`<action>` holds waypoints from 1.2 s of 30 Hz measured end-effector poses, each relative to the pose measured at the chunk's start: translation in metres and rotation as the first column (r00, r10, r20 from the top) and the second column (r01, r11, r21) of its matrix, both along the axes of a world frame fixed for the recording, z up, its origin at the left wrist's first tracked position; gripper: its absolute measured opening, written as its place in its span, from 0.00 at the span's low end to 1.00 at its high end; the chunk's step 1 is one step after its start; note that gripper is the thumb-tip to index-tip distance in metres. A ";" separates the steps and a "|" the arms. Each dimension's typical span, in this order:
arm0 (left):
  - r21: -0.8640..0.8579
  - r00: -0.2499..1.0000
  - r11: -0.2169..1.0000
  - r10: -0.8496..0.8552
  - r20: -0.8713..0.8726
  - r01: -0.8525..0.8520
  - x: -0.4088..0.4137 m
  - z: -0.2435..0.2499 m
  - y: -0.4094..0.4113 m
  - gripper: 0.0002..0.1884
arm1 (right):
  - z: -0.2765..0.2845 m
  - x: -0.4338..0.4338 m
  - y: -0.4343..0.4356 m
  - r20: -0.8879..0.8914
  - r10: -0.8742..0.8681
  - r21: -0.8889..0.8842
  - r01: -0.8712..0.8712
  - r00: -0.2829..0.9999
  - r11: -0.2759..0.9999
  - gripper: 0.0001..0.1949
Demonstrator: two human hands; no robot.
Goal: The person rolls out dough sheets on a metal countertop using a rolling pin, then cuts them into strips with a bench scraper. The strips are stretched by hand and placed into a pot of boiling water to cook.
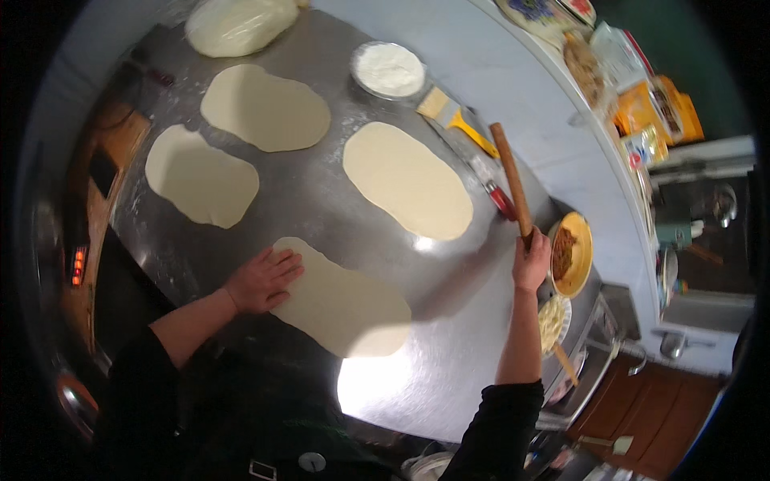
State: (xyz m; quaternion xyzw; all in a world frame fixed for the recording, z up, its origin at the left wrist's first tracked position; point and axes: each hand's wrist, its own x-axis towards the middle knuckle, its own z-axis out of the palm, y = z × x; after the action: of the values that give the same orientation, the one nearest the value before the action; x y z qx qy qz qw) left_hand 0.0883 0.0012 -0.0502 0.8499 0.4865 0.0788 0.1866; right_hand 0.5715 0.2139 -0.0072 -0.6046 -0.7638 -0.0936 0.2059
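Observation:
My left hand (pixel 264 281) lies flat, fingers spread, on the left end of a rolled-out oval sheet of dough (pixel 346 306) nearest me. In my right hand (pixel 532 261) is the lower end of a wooden rolling pin (pixel 511 174), which points up and away over the table's right side. Three more flat dough sheets rest on the metal work table (pixel 289 198): one at the far left (pixel 264 108), a smaller one at the left (pixel 201 177), and a long one at the right (pixel 409 180).
Along the back stand a plastic-covered mound of dough (pixel 240 27) and a bowl of flour (pixel 390 70). A yellow-handled brush (pixel 472 129) and a red-handled tool (pixel 500 200) lie near the rolling pin. Beside my right arm are a yellow bowl of brown filling (pixel 580 252) and a white bowl (pixel 565 312).

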 end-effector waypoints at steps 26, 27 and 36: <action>0.045 0.988 0.999 0.014 0.156 -0.021 -0.007 -0.017 -0.010 0.31 | 0.027 -0.051 0.079 -0.560 -0.171 -0.607 -0.261 0.811 0.750 0.17; 0.044 0.986 0.999 0.019 0.167 -0.027 -0.007 -0.018 -0.012 0.31 | 0.040 -0.056 0.068 -0.595 -0.208 -0.622 -0.281 0.776 0.731 0.15; 0.190 0.967 0.968 0.118 0.227 -0.162 -0.007 -0.035 -0.025 0.32 | 0.112 -0.110 -0.107 -0.834 -0.398 -0.551 -0.571 0.382 0.608 0.09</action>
State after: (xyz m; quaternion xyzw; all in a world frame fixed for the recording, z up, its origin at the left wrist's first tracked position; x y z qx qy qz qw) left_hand 0.0811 -0.0235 -0.0851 0.8145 0.5118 0.2333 0.1422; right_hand 0.4618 0.1072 0.1044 -0.5222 -0.5037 0.6154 0.3082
